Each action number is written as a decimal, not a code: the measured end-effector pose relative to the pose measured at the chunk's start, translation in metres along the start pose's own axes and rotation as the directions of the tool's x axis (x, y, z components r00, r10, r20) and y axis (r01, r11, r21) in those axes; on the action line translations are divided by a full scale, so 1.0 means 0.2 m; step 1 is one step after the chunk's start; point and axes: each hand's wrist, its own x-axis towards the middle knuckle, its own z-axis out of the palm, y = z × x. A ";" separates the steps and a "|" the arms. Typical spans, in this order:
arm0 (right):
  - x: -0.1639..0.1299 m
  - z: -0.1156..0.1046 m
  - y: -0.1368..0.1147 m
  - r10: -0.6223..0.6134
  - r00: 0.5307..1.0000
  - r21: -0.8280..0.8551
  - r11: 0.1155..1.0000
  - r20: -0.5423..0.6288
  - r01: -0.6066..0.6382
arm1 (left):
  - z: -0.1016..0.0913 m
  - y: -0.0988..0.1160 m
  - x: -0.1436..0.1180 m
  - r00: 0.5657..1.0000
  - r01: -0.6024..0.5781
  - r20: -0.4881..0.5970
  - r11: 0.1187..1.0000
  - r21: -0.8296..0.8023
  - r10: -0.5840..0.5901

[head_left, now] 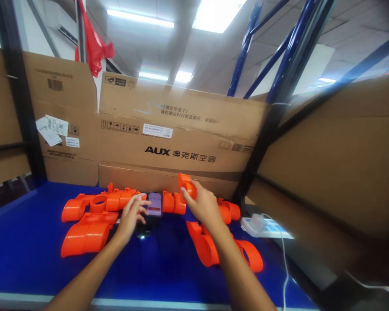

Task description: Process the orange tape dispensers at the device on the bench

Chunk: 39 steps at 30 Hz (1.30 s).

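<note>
My right hand [205, 203] grips an orange plastic pipe fitting [184, 181] between thumb and fingers, raised above the blue tabletop [162, 272]. My left hand [132, 216] has its fingers apart and holds nothing. It hovers by a phone [154, 204] at the back of the table. A cluster of orange fittings [87, 237] lies to the left of that hand. Two more orange fittings [174, 203] sit just right of the phone. Under and beyond my right forearm are further orange fittings [205, 252], partly hidden by it. A dark, shiny object [143, 233] lies below the phone.
Printed cardboard panels [181, 138] wall off the back and the sides. Dark shelf posts [259, 147] rise at both rear corners. A white power strip [266, 226] with a plug and a white cable [285, 263] lies along the right edge.
</note>
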 end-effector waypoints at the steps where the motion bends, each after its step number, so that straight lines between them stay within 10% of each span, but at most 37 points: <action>1: 0.04 -0.01 0.06 0.068 0.997 -0.076 0.995 0.039 -0.065 | 0.00 0.00 0.00 1.000 0.000 0.004 1.000 0.008 0.000; 9: 0.16 0.14 0.27 0.269 0.903 -0.304 0.938 0.335 -0.166 | 0.00 0.01 -0.01 0.999 0.049 0.007 0.999 -0.018 -0.049; 21: 0.13 0.27 0.26 0.219 0.894 -0.336 0.938 0.391 -0.083 | 0.00 0.01 -0.01 0.997 0.058 0.038 0.998 0.038 -0.060; 39: 0.14 0.09 0.37 0.404 0.838 -0.464 0.860 0.367 -0.211 | 0.01 0.01 -0.01 0.993 0.078 0.082 0.992 0.101 -0.087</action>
